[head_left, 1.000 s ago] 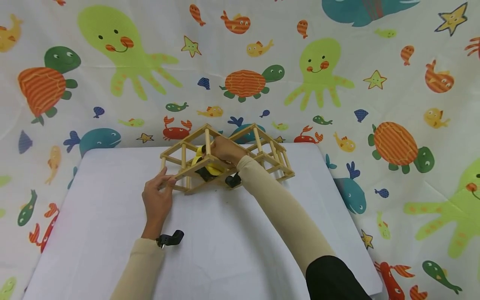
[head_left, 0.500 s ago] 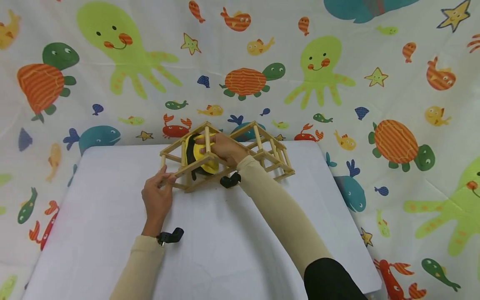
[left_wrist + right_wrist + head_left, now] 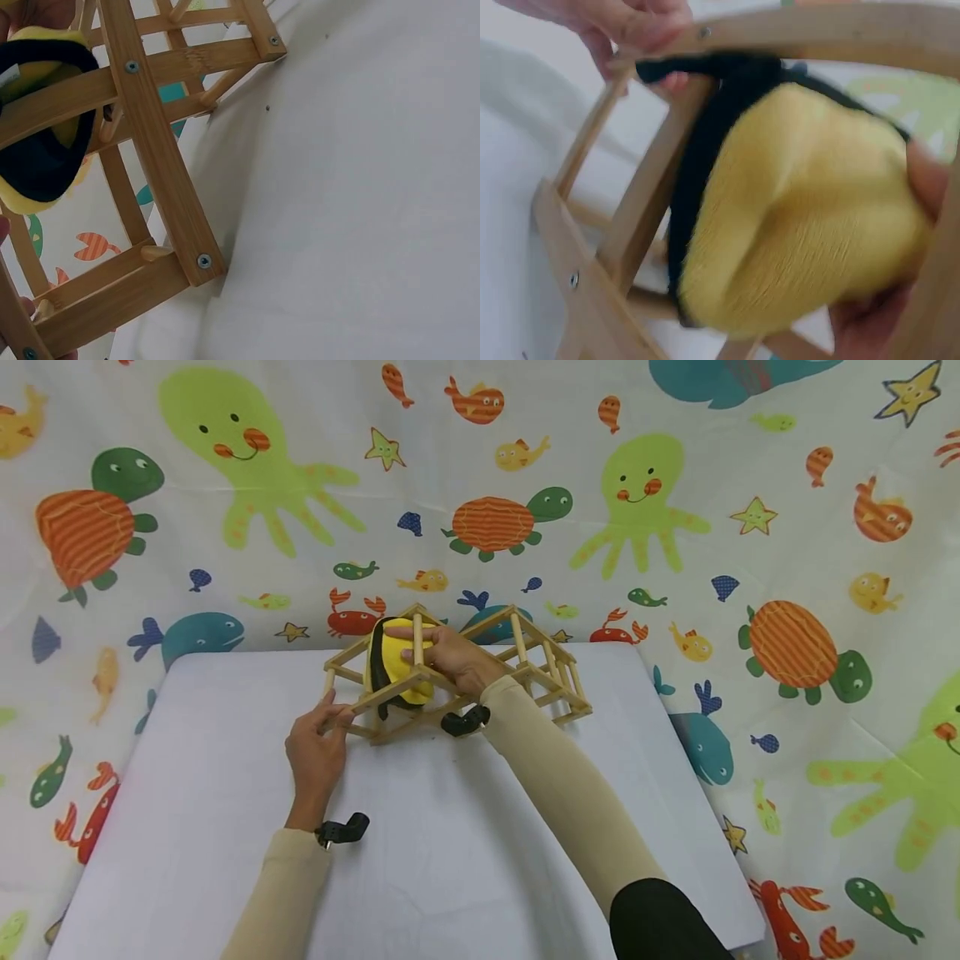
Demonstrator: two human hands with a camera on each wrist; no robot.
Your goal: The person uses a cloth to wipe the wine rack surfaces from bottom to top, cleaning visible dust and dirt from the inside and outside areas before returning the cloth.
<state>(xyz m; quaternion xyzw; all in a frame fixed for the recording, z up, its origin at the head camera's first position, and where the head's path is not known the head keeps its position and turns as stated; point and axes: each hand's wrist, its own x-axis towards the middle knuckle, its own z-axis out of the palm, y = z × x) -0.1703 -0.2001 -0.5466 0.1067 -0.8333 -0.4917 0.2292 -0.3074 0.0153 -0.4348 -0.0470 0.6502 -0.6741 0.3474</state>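
Observation:
A soft yellow cap-shaped cloth piece point(image 3: 397, 662) with black edging sits inside the left bay of a zigzag wooden rack point(image 3: 387, 692). My right hand point(image 3: 459, 662) reaches through the rack and grips the cloth from the right, fingers on its yellow side. In the right wrist view the yellow cloth point(image 3: 810, 195) bulges out rounded between the bars. At the rack's front left corner, my left hand point(image 3: 315, 760) pinches the wood between thumb and fingers. The left wrist view shows the dark underside of the cloth point(image 3: 41, 161) behind a wooden bar point(image 3: 169, 165).
The rack's right bay point(image 3: 558, 672) stands on the white-covered table point(image 3: 465, 860). Close behind the table's back edge hangs a curtain point(image 3: 300, 527) printed with sea animals. Wrist cameras sit on both wrists.
The bunched yellow-and-black cloth has been raised and turned upright in the rack's left bay by my right hand. My left hand keeps its hold on the corner.

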